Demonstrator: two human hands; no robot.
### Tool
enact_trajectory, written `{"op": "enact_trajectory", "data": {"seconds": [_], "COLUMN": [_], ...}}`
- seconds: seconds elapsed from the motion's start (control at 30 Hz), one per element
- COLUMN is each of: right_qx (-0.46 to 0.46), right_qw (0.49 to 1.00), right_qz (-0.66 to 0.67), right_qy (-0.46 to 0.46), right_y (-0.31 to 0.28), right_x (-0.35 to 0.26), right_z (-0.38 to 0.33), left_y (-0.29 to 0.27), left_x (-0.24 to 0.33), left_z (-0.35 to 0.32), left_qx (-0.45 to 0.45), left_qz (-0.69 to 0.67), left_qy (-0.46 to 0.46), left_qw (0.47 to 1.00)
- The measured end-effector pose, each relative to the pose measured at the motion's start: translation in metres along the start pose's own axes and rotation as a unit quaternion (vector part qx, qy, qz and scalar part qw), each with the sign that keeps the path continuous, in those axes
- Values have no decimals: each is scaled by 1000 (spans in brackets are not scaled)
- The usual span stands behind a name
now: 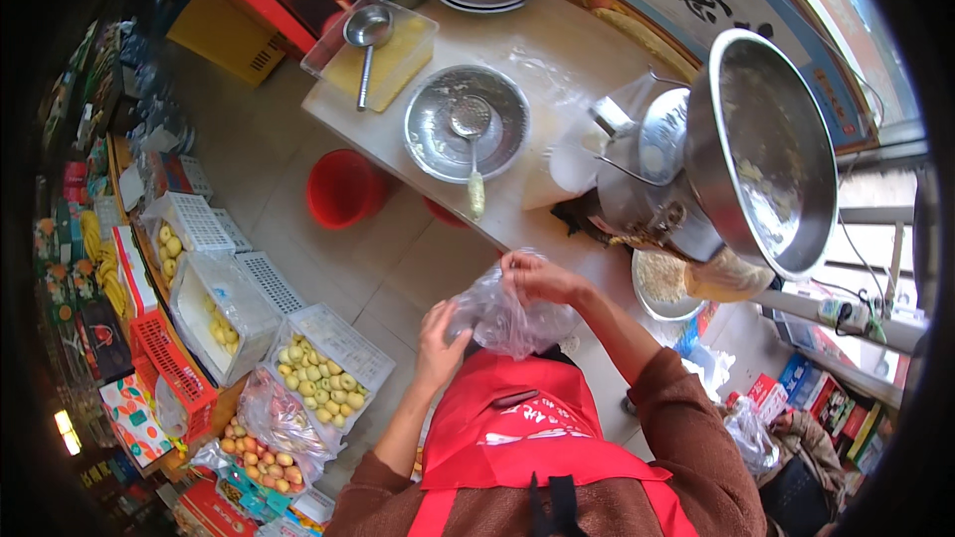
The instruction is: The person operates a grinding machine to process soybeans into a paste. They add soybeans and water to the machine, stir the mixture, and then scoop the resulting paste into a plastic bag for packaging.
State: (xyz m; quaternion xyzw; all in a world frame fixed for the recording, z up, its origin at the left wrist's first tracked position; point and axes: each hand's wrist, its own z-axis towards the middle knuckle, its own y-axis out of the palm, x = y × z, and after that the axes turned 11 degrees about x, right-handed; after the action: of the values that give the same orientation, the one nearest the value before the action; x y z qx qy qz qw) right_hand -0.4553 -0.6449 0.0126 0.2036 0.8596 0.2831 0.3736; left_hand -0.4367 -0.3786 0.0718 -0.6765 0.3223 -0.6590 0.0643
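Observation:
A clear plastic bag (517,325) is spread between my two hands, just off the near edge of the white table (373,139). My left hand (439,343) is closed on the bag's left side. Higher up, the fingers of my right hand (537,276) pinch the bag's upper edge. The bag looks thin and crumpled, and I make out nothing inside it. Beyond my hands, a wide steel bowl (430,161) stands on the table with a perforated skimmer (471,117) lying in it, its handle across the near rim.
A steel ladle (368,30) rests across a clear tub (426,43) of yellow stuff. On the right, a large tilted steel bowl (776,129) sits atop a metal machine (637,154). A red bucket (343,189) stands on the floor. Fruit crates (323,378) line the left.

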Motion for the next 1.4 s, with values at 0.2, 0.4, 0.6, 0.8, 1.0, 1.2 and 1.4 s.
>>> {"op": "enact_trajectory", "data": {"seconds": [0.2,0.4,0.6,0.8,1.0,1.2,1.4], "right_qx": [440,436,282,184,338,618,891], "right_qw": [895,895,944,942,875,697,423], "right_qz": [-75,82,167,281,317,302,-62], "right_qy": [-27,-46,-43,-25,-139,-201,-156], "right_y": [-51,-45,-13,2,12,18,-66], "right_x": [21,-15,-53,52,179,252,245], "right_z": [181,233,144,-19,-194,-272,-234], "left_y": [-53,-60,-42,22,103,157,172], "left_x": [0,-10,-20,-4,42,77,90], "left_z": [-13,-21,-3,35,44,30,23], "left_qx": [146,184,104,-37,-227,-330,-357], "left_qz": [87,119,-101,-273,-257,-202,-146], "left_qy": [-37,-87,-247,-318,-353,-348,-344], "left_qw": [985,972,958,907,871,854,856]}}
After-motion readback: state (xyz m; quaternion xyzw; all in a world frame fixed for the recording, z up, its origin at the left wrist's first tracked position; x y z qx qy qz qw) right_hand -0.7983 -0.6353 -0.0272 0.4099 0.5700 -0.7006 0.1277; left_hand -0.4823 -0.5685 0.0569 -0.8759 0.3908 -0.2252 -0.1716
